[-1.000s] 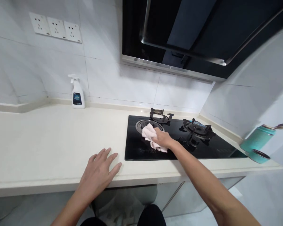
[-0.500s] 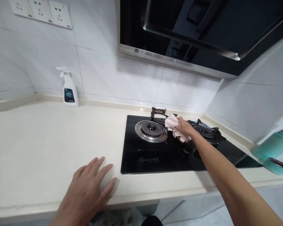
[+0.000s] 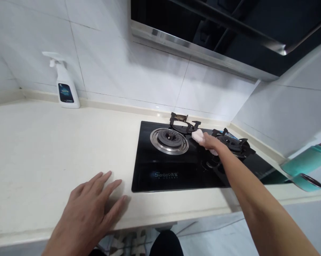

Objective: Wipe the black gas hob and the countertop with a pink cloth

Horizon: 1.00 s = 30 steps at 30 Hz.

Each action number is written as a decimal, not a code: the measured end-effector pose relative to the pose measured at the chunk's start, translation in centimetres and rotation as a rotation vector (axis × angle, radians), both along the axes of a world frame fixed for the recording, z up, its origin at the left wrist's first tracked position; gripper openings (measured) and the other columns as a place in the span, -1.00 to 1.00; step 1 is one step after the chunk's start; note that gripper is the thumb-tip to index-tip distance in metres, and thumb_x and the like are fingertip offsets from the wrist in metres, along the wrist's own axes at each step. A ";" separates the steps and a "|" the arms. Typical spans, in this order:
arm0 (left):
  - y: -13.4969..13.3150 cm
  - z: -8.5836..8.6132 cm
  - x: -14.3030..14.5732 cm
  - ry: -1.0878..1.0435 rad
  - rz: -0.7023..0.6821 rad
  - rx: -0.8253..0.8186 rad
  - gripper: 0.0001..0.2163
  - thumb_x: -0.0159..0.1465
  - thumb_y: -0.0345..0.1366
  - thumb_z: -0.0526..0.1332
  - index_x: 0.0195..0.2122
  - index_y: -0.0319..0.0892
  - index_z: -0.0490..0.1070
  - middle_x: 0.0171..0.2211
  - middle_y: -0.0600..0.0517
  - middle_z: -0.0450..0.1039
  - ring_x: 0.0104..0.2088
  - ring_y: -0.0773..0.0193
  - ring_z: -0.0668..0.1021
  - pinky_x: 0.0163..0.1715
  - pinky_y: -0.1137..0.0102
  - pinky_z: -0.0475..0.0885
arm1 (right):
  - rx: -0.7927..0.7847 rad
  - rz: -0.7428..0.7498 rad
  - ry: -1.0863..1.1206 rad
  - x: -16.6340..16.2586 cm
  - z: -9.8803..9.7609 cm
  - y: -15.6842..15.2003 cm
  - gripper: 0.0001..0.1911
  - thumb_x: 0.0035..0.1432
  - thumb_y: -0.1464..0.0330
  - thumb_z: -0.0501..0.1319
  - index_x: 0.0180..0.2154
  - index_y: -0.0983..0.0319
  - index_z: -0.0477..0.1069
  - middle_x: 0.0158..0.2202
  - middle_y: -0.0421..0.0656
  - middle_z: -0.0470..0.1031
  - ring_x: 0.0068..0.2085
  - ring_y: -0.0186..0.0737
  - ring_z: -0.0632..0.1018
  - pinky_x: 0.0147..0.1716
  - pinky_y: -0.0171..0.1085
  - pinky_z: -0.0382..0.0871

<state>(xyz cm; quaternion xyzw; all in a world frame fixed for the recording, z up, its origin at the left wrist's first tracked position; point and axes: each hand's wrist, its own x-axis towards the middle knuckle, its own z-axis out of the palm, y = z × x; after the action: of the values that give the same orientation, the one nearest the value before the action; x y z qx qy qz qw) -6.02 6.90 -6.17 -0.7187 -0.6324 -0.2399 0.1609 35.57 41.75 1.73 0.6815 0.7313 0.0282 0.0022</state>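
Note:
My right hand (image 3: pixel 210 141) is closed around a pale pink cloth (image 3: pixel 198 136), pressed to the black glass gas stove (image 3: pixel 160 181) between its two burners. Left of the cloth is a bare burner (image 3: pixel 170 138) in a round steel ring. Its black pot support (image 3: pixel 184 125) lies off it, at the back of the stove. The right burner (image 3: pixel 231 142) has its support around it. My left hand (image 3: pixel 92 202) rests on the cream countertop (image 3: pixel 43 149), fingers spread, left of the stove, holding nothing.
A white spray bottle (image 3: pixel 67 89) with a dark label stands by the tiled wall at the back left. A dark range hood (image 3: pixel 203 49) hangs above the stove. Teal containers (image 3: pixel 305 163) stand at the far right. The counter's front edge runs below my hands.
My right hand has shifted the cloth slightly toward the back of the stove, and the cloth looks more bunched. The camera view has tilted down. My left hand still rests on the counter.

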 end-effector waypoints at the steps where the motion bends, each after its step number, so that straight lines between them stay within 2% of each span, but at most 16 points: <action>1: 0.0 0.1 0.0 0.005 -0.008 0.005 -0.67 0.42 -0.03 0.10 0.10 0.10 0.53 0.19 -0.06 0.53 0.29 -0.22 0.43 0.08 -0.11 0.42 | -0.007 -0.001 -0.010 -0.7 -0.1 -0.7 -0.39 0.21 0.18 0.28 0.22 0.30 0.30 0.10 0.20 0.52 0.06 0.18 0.58 -0.02 -0.07 0.41; 3: 0.1 0.2 0.1 0.022 -0.030 0.018 -0.67 0.42 -0.06 0.10 0.10 0.05 0.53 0.18 -0.09 0.53 0.28 -0.22 0.45 0.07 -0.09 0.43 | -0.015 0.027 -0.020 -2.3 -0.2 -2.4 -0.34 0.21 0.13 0.30 0.24 0.30 0.27 0.17 0.23 0.45 0.13 0.22 0.54 0.03 -0.06 0.38; 6: 0.1 0.3 0.3 0.055 -0.041 0.038 -0.66 0.46 -0.11 0.07 0.12 -0.03 0.54 0.18 -0.15 0.53 0.28 -0.24 0.45 0.07 -0.08 0.42 | -0.019 0.122 -0.006 -4.9 -0.3 -5.1 -0.27 0.19 0.04 0.34 0.25 0.25 0.26 0.20 0.18 0.43 0.19 0.22 0.49 0.08 -0.07 0.34; 10: -0.1 0.7 1.0 0.061 0.021 0.038 -0.58 0.48 -0.05 0.05 0.13 -0.14 0.56 0.24 -0.24 0.48 0.30 -0.23 0.43 0.12 -0.07 0.39 | -0.005 0.248 0.047 -7.9 -0.3 -9.1 -0.23 0.25 -0.12 0.24 0.29 0.21 0.24 0.19 0.12 0.43 0.22 0.18 0.45 0.12 -0.07 0.29; 14: -0.3 1.5 1.6 0.028 0.086 -0.038 -0.60 0.46 -0.05 0.08 0.14 -0.10 0.57 0.27 -0.19 0.46 0.32 -0.17 0.42 0.19 -0.03 0.36 | 0.040 0.336 0.096 -10.3 -0.5 -14.1 -0.28 0.30 -0.16 0.15 0.27 0.16 0.28 0.19 0.07 0.44 0.21 0.16 0.43 0.11 -0.06 0.26; 18: -0.3 1.8 1.4 0.016 0.096 -0.109 -0.58 0.46 -0.06 0.07 0.17 -0.08 0.55 0.30 -0.16 0.44 0.36 -0.14 0.39 0.23 0.00 0.34 | 0.125 0.368 0.150 -11.0 -1.5 -18.8 -0.39 0.31 -0.12 0.16 0.15 0.16 0.37 0.13 0.03 0.48 0.18 0.12 0.42 0.06 -0.10 0.25; 21: 0.0 1.5 0.9 0.034 0.102 -0.133 -0.57 0.46 -0.04 0.06 0.21 -0.06 0.53 0.33 -0.14 0.41 0.38 -0.13 0.36 0.24 0.01 0.34 | 0.219 0.376 0.222 -9.8 -2.1 -20.6 -0.51 0.33 -0.06 0.17 0.04 0.18 0.43 0.04 -0.01 0.53 0.09 0.03 0.48 -0.02 -0.15 0.25; 24: 0.2 1.1 0.6 0.071 0.097 -0.126 -0.57 0.46 -0.06 0.06 0.23 -0.05 0.50 0.35 -0.13 0.38 0.39 -0.10 0.35 0.23 0.03 0.34 | 0.268 0.360 0.251 -7.3 -2.4 -21.3 -0.54 0.34 0.00 0.18 0.05 0.18 0.44 0.02 -0.04 0.55 0.06 -0.01 0.50 -0.07 -0.18 0.24; 30: 0.1 1.0 0.7 0.049 0.091 -0.135 -0.56 0.47 -0.06 0.04 0.24 -0.07 0.50 0.35 -0.15 0.39 0.38 -0.10 0.36 0.25 0.01 0.31 | 0.309 0.201 0.119 0.9 -3.5 -22.2 -0.54 0.33 0.00 0.18 0.06 0.18 0.45 -0.03 -0.01 0.56 0.01 0.00 0.53 -0.10 -0.19 0.26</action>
<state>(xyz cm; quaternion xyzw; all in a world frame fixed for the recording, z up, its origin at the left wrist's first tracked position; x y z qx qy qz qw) -5.28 6.97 -5.14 -0.7042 -0.6749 -0.1715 0.1386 36.43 19.56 -1.75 0.5977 0.7815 0.0997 -0.1485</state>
